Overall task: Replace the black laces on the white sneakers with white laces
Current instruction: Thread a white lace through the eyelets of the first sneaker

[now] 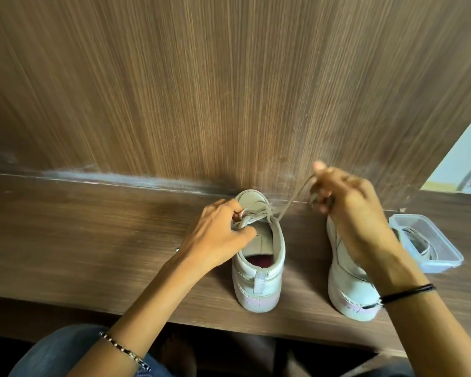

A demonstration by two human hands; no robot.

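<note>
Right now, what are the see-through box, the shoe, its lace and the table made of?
Clear box: looks like plastic, slightly glossy; you can see through its walls.
Left sneaker: smooth leather or fake leather, I can't tell which; stitched seams, rubbery-looking sole.
White lace: probably woven fabric; it is thin and flat.
Desk: streaky wood-grain, matte, maybe laminate.

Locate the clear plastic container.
Head view, far right: the clear container sits on the wooden ledge, just right of the right sneaker. It has a light lace coiled inside.
</note>
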